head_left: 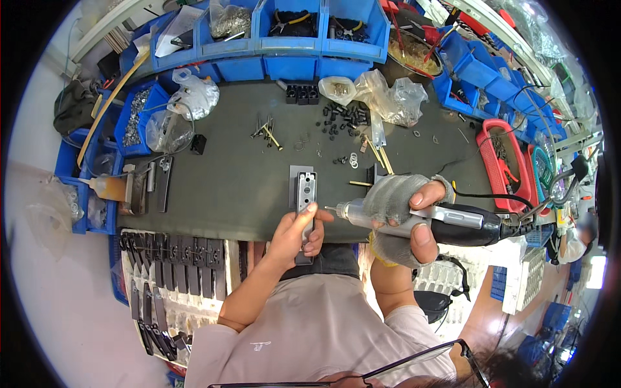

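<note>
At the front edge of the bench, my bare left hand is closed around a long narrow metal housing. Its far end shows a silver plate with holes and points away from me. To its right, my right hand, in a grey fingerless glove, is wrapped round an electric screwdriver with a silver front and black rear. The screwdriver lies about level, its thin bit pointing left, close to my left fingers and the housing. I cannot tell whether the bit touches anything.
Small black parts, long screws and plastic bags lie on the dark mat. Blue bins line the back. A red basket stands right. Rows of black housings rest lower left. A black cable trails from the screwdriver.
</note>
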Demonstrator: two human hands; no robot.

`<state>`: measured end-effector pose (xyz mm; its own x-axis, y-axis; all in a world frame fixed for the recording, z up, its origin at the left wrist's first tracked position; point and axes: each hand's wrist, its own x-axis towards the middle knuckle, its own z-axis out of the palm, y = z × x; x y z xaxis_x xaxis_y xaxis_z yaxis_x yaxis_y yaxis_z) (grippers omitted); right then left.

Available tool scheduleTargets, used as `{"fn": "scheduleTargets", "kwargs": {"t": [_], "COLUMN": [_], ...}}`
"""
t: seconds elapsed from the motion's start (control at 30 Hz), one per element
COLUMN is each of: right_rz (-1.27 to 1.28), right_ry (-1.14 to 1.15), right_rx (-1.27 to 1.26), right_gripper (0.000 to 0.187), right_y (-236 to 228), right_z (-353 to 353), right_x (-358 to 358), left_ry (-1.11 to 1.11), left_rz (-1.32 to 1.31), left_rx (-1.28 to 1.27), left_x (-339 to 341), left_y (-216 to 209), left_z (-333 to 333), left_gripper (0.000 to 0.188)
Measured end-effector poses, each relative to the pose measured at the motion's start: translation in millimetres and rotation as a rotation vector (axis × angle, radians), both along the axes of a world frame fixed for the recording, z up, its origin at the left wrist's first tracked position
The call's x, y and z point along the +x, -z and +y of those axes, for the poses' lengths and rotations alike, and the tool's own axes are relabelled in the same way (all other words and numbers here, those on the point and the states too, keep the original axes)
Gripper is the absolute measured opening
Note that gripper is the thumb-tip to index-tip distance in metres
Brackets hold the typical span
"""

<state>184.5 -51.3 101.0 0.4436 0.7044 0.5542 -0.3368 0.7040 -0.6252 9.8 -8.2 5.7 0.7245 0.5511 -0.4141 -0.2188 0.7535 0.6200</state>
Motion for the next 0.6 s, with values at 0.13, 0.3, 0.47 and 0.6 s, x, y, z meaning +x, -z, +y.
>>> {"fn": "scheduleTargets", "kwargs": {"t": [0.13, 0.3, 0.47, 0.6], "right_rz": [-0.022, -0.078, -0.055, -0.083], "right_ry": [0.049, 0.02, 0.048, 0.086], "right_rx": [0.013, -0.013, 0.006, -0.039], "right_gripper": [0.033, 0.033, 0.033, 0.033], "right_y": [-0.3, 9.9, 20.3, 20.7], "right_z": [4.2, 11.0, 18.2, 15.2], "right_x": [0.5, 4.7, 6.1, 4.3], "left_ry": [0.013, 0.024, 0.046, 0.044], "left_rz": [0.03, 0.031, 0.025, 0.022], "left_rx": [-0.002, -0.007, 0.012, 0.006], "left_x": [1.4, 0.8, 0.8, 0.3], "left_y": [-4.3, -9.5, -11.3, -12.7], "left_z": [-6.0, -8.6, -10.2, -11.6], "left_gripper": [0.044, 0.044, 0.044, 0.044]}}
